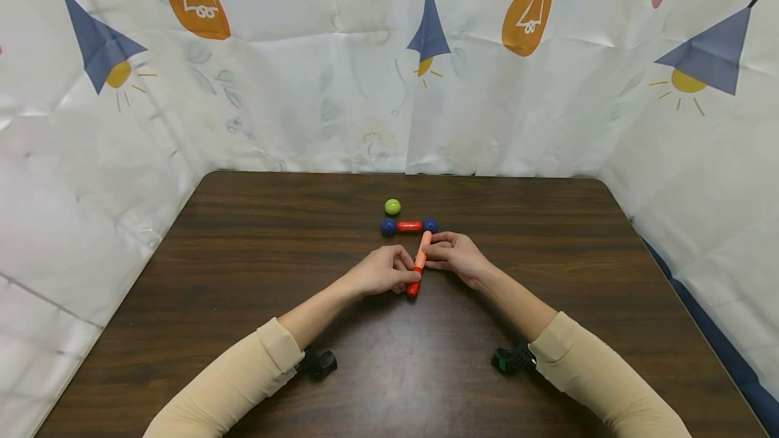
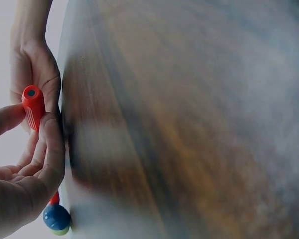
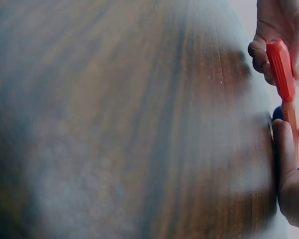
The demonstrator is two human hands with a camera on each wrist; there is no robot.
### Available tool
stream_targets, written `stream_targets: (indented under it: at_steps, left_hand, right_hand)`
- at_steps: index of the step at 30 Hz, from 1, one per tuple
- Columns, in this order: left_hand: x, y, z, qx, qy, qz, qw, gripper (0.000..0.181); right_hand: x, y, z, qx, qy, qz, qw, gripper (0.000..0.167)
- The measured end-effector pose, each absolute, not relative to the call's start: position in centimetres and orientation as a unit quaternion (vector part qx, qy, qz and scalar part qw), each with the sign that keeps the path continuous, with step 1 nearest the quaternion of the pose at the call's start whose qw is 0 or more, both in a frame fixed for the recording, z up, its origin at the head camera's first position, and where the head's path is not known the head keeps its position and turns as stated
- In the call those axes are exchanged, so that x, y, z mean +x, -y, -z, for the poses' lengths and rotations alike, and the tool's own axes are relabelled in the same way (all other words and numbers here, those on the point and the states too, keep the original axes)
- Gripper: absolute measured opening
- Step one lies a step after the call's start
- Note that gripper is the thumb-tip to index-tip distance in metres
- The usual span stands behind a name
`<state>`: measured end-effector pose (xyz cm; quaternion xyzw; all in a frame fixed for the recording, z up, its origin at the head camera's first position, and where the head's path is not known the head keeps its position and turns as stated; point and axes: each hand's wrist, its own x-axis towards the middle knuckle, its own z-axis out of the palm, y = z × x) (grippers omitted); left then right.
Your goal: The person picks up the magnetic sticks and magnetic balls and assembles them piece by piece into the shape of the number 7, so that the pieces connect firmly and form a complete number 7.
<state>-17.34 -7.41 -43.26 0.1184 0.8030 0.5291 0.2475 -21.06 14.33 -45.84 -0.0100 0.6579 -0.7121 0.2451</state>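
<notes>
My left hand (image 1: pixel 379 272) pinches a red stick (image 1: pixel 413 289) between thumb and fingers. My right hand (image 1: pixel 461 259) holds a light orange stick (image 1: pixel 426 240), which meets the red one end to end in a slanted line. In the left wrist view the red stick (image 2: pixel 34 105) shows a small dark disc in its end. Just beyond the hands lie two blue balls (image 1: pixel 388 227) joined by another red stick (image 1: pixel 409 226). The orange stick's far tip overlaps the right-hand blue ball (image 1: pixel 431 224) in the head view; I cannot tell whether they touch.
A small green ball (image 1: pixel 392 207) rests behind the blue balls. Everything is on a dark wood-grain table (image 1: pixel 255 249), with a white patterned curtain (image 1: pixel 274 100) along its back and sides. Both forearms cross the near part of the table.
</notes>
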Motion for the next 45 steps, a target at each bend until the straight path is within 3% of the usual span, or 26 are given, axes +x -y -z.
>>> stream_targets:
  at_steps: [17,27,39,45]
  left_hand:
    - [-18.0,8.3,42.5,0.122,-0.818,-0.506,0.244,0.024]
    - [-19.4,9.6,41.6,0.121,-0.839,-0.496,0.186,0.015]
    - [-21.8,10.4,42.4,0.082,-0.854,-0.508,0.075,0.014]
    - [-23.3,10.6,42.5,0.055,-0.846,-0.528,0.056,0.014]
  right_hand:
    - [-20.9,-14.3,45.9,-0.003,-0.65,0.72,0.241,0.05]
    - [-20.9,-14.2,45.7,-0.003,-0.654,0.717,0.241,0.047]
    - [-20.9,-14.1,45.8,-0.002,-0.651,0.721,0.238,0.05]
    - [-20.9,-14.2,45.9,-0.006,-0.651,0.72,0.24,0.053]
